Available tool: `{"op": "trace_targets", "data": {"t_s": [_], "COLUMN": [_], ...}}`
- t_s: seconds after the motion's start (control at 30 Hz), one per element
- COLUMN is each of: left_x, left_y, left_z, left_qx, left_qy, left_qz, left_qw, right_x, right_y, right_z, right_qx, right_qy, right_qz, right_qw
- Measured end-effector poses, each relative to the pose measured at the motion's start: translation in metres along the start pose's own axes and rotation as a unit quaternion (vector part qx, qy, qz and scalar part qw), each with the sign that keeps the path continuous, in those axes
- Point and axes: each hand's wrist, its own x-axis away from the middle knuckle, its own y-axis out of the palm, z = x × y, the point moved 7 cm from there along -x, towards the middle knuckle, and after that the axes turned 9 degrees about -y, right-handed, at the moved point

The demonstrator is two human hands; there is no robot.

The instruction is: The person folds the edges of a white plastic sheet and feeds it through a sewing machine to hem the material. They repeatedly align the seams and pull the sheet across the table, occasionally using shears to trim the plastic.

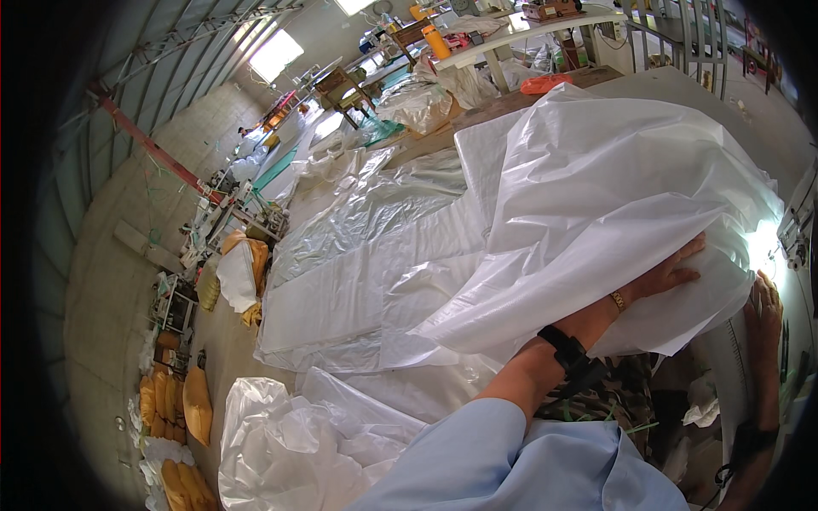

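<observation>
A large white plastic sheet (613, 179) billows across the table in front of me, its folds bunched towards the right. My left hand (677, 266) lies on it with the fingers stretched out and the thumb apart, pressing the sheet down. At the far right, my right hand (764, 307) rests flat with extended fingers beside the sheet's edge, just below a bright lamp (767, 243). Part of a sewing machine (799, 243) shows next to the lamp at the picture's rim. Whether the right fingertips touch the sheet, I cannot tell.
More white sheeting (358, 298) is spread to the left, with a crumpled pile (273, 443) nearer me. Yellow-orange bundles (162, 404) stand along the left wall. An orange bottle (435, 41) stands by a white table (545, 32) at the back. A grey metal rack (690, 43) is far right.
</observation>
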Motion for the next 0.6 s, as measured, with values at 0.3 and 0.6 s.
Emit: {"op": "trace_targets", "data": {"t_s": [0.3,0.6], "left_x": [-0.0015,0.001], "left_y": [-0.0001,-0.0017], "left_z": [-0.0005,0.0019], "left_qx": [0.011,-0.018], "left_qy": [-0.004,0.002], "left_qz": [-0.012,0.003], "left_qw": [1.0,1.0], "right_x": [-0.0016,0.0009], "right_y": [-0.0009,-0.0001], "right_z": [-0.0033,0.0009], "right_qx": [-0.008,-0.003], "right_qy": [-0.011,-0.006], "right_qz": [0.003,0.001], "right_qw": [1.0,1.0]}}
